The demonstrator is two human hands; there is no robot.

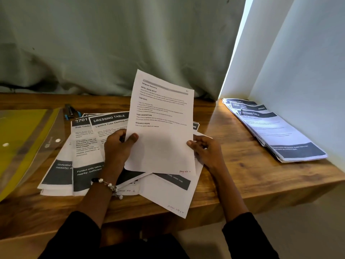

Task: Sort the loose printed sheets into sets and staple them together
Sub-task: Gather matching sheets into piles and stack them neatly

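Observation:
I hold a white printed sheet [162,128] upright above the table, text facing me, with a red handwritten page note at its bottom right. My left hand [116,148] pinches its left edge, thumb on the front. My right hand [204,150] pinches its right edge. Under the sheet a loose spread of printed sheets [87,152] with dark headers and footers lies on the wooden table [233,176]. A black and blue stapler [71,112] lies behind the spread at the left.
A stack of sorted sheets [276,129] lies at the table's right end beside a white wall. A yellow plastic folder [24,143] lies at the left. A grey-green curtain [112,43] hangs behind the table.

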